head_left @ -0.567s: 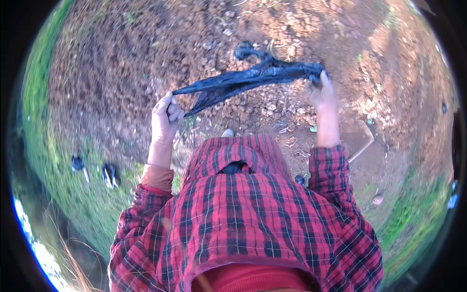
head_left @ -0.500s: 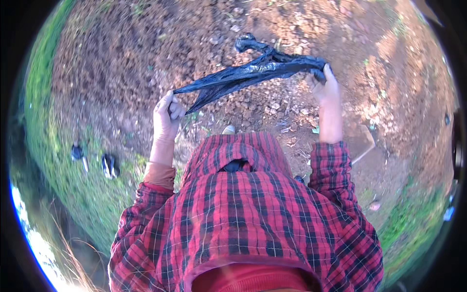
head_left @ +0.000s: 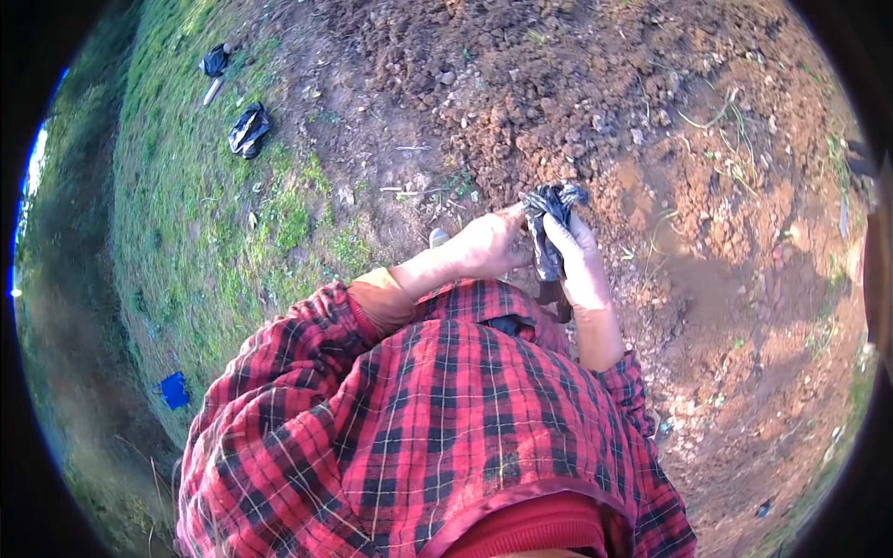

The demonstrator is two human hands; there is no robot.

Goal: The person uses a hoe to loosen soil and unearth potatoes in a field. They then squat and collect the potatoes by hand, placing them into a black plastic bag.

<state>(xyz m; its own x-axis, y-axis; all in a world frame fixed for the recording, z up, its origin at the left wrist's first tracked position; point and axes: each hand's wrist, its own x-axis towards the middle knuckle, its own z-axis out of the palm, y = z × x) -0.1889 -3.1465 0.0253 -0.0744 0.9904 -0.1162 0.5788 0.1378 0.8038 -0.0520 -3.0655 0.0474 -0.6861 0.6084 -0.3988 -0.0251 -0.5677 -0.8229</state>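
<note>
A black plastic bag (head_left: 544,223), crumpled into a short bundle, is held in front of my body. My right hand (head_left: 579,246) is closed around it, thumb lying along its near side and a loose end dangling below. From the left, my left hand (head_left: 491,245) meets the bundle with its fingers bent in and gripping at its edge; those fingertips are partly hidden by the plastic.
On the grass at the far left lie a black-and-white plastic bundle (head_left: 249,130), a dark bag (head_left: 215,61) and a pale stick-like object (head_left: 213,91). A blue item (head_left: 173,391) rests lower left. Loose clumpy soil (head_left: 521,102) spreads ahead, and a shoe tip (head_left: 438,238) shows beneath me.
The bag, stretched wide between both hands before, is now bunched together. My hands have come close to each other, and the view has turned, bringing more grass in at the left.
</note>
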